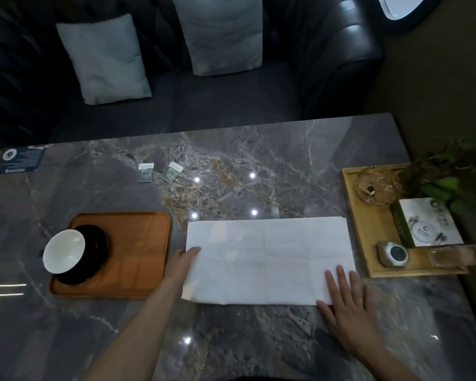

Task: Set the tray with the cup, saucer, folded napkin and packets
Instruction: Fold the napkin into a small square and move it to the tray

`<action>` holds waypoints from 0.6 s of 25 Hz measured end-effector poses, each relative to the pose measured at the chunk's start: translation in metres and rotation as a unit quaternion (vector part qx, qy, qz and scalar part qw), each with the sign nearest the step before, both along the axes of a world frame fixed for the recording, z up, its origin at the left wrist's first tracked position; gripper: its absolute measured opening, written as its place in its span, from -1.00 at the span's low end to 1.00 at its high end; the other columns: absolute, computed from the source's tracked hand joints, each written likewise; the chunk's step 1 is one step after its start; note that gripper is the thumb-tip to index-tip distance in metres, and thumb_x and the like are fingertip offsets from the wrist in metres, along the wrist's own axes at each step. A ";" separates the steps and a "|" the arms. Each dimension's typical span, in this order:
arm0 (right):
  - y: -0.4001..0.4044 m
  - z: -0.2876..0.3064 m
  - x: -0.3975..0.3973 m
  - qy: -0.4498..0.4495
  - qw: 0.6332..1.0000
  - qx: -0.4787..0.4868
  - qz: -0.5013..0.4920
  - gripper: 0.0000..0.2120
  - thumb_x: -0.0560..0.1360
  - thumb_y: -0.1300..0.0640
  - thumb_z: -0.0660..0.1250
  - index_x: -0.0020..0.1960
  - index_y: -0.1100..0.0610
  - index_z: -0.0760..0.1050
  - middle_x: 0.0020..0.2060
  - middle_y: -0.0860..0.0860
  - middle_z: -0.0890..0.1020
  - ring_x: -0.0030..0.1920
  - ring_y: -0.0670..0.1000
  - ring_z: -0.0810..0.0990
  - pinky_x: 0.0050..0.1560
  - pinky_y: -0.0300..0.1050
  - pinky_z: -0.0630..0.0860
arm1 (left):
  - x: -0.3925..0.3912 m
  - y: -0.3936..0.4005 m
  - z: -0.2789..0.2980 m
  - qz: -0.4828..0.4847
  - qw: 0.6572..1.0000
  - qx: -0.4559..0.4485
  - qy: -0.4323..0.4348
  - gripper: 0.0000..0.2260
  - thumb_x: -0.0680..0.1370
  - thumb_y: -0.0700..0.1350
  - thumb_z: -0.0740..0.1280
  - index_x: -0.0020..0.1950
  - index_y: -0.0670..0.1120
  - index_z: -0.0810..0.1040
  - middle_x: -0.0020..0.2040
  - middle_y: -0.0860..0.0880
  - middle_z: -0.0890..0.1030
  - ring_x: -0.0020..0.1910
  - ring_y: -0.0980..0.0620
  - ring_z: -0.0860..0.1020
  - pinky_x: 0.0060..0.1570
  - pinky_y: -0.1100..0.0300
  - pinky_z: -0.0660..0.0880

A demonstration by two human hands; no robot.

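Note:
An orange-brown tray [137, 254] lies on the marble table at the left. On its left part stands a white cup [63, 250] on a black saucer [95, 253]. To the right of the tray a white napkin [267, 259] lies flat, folded into a long rectangle. My left hand [180, 264] is at the napkin's left edge, its fingers partly under or on that edge. My right hand [344, 301] rests flat on the napkin's near right corner, fingers spread. Two small grey-and-white packets [159, 173] lie farther back on the table.
A light wooden tray [368, 243] at the right holds a glass ashtray [375, 185], a printed box [426, 222] and a small round item [393, 254], with a green plant [456, 174] beside it. A blue card [21, 159] lies far left. A dark sofa with cushions [104, 57] stands behind the table.

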State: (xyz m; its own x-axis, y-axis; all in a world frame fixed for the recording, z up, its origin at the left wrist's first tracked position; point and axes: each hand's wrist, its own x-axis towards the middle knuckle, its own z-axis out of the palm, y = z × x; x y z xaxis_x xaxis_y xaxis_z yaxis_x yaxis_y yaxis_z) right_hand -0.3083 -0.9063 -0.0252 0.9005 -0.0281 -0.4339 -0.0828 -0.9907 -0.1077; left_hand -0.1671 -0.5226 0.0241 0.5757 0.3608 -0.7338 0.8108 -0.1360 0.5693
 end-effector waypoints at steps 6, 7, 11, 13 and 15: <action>0.005 0.004 0.002 0.021 1.000 0.011 -0.006 -0.29 0.51 -0.34 -0.33 0.56 -0.02 -0.31 0.55 0.02 -0.33 0.52 0.07 -0.41 0.48 0.16 -0.38 | -0.007 0.017 0.012 -0.075 0.992 0.030 -0.099 -0.88 0.58 -0.13 0.35 -0.12 -0.15 0.54 -0.19 -0.11 0.64 -0.21 -0.05 0.57 -0.29 0.16 0.46; 0.008 0.004 0.004 0.022 1.000 0.016 0.001 -0.28 0.50 -0.35 -0.37 0.55 -0.03 -0.35 0.53 0.00 -0.38 0.51 0.07 -0.44 0.47 0.13 -0.42 | -0.010 0.021 0.014 -0.084 0.989 0.043 -0.115 -0.88 0.58 -0.12 0.34 -0.11 -0.14 0.54 -0.21 -0.09 0.64 -0.23 -0.02 0.57 -0.31 0.17 0.46; 0.035 0.005 0.011 0.013 0.998 0.053 0.029 -0.30 0.47 -0.36 -0.45 0.53 -0.08 -0.40 0.52 -0.02 -0.42 0.49 0.06 -0.48 0.47 0.13 -0.42 | -0.021 0.049 0.025 -0.123 0.971 0.143 -0.147 -0.87 0.59 -0.02 0.31 -0.15 0.01 0.52 -0.24 0.05 0.63 -0.26 0.12 0.58 -0.33 0.24 0.43; 0.050 0.006 0.014 -0.002 0.997 0.072 0.041 -0.30 0.51 -0.34 -0.36 0.56 -0.05 -0.29 0.55 0.02 -0.32 0.52 0.08 -0.41 0.49 0.16 -0.32 | -0.022 0.061 0.034 -0.145 0.960 0.185 -0.154 -0.89 0.59 0.04 0.29 -0.12 0.09 0.51 -0.19 0.09 0.63 -0.19 0.13 0.58 -0.28 0.18 0.41; 0.057 0.006 0.015 -0.018 0.995 0.085 0.052 -0.33 0.56 -0.30 -0.23 0.58 -0.02 -0.17 0.58 0.05 -0.19 0.55 0.10 -0.32 0.50 0.18 -0.23 | -0.021 0.065 0.044 -0.152 0.953 0.198 -0.173 -0.93 0.59 0.05 0.29 -0.10 0.15 0.51 -0.18 0.09 0.64 -0.19 0.14 0.59 -0.26 0.15 0.44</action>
